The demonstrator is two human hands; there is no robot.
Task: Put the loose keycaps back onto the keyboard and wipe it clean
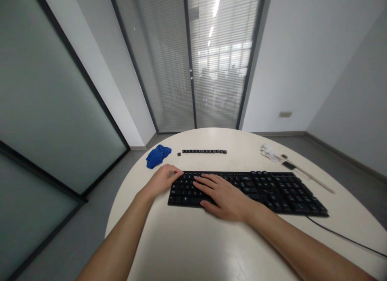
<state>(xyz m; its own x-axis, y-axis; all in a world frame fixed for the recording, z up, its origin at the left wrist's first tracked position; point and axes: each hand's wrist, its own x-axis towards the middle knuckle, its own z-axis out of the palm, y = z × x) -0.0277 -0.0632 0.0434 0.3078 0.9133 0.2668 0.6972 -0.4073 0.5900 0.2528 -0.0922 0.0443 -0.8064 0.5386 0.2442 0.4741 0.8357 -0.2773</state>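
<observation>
A black keyboard (pixel 279 192) lies across the middle of the round table. My left hand (pixel 165 178) is at its upper left corner, fingers pressed together with the tips at the corner; anything between them is too small to tell. My right hand (pixel 222 196) rests palm down on the keyboard's left half with its fingers spread, hiding some keys. Beyond the keyboard stands a row of small black keycaps (pixel 204 151). One separate keycap (pixel 179 154) sits just left of that row.
A crumpled blue cloth (pixel 157 156) lies at the table's left. On the right are a white bundle (pixel 268 152), a thin stick (pixel 317 181) and a small black item (pixel 288 165). The keyboard's cable (pixel 344 237) runs to the lower right across the table (pixel 187 244).
</observation>
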